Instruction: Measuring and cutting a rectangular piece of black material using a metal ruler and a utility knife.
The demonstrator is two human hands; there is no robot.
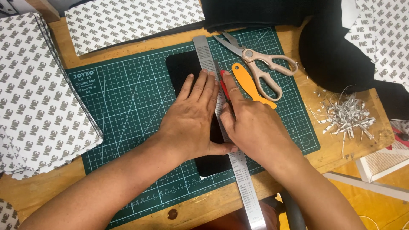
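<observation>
**Fingers pin ruler and blade on cutting mat**

Fingers [203, 87] of the left hand [191, 123] lie flat and slightly spread, pressing a black sheet [183, 70] and the edge of a long steel ruler [206, 53] down against a green cutting mat [128, 110]. At 3 o'clock of that hand, touching it at the thumb, the right hand [253, 127] is closed around a red-handled cutter [224, 87], forefinger stretched along its top, the blade end set against the ruler's right edge. The ruler runs from 6 o'clock, where it overhangs the near edge of the wooden table [213, 204], up to 12 o'clock across the black sheet.

Just beyond the right hand, at 1 o'clock, an orange-handled tool [247, 85] lies on the mat, and beside it, farther out, a pair of beige-handled scissors [260, 64] rests with blades slightly parted. At 3 o'clock, off the mat, a heap of thin white paper trimmings [347, 117] sits on the wood. Stacks of white patterned backing sheets [34, 93] fill the 9 o'clock side, with more at 11 o'clock, and black fabric [332, 55] lies at 1 to 2 o'clock along the far edge.
</observation>
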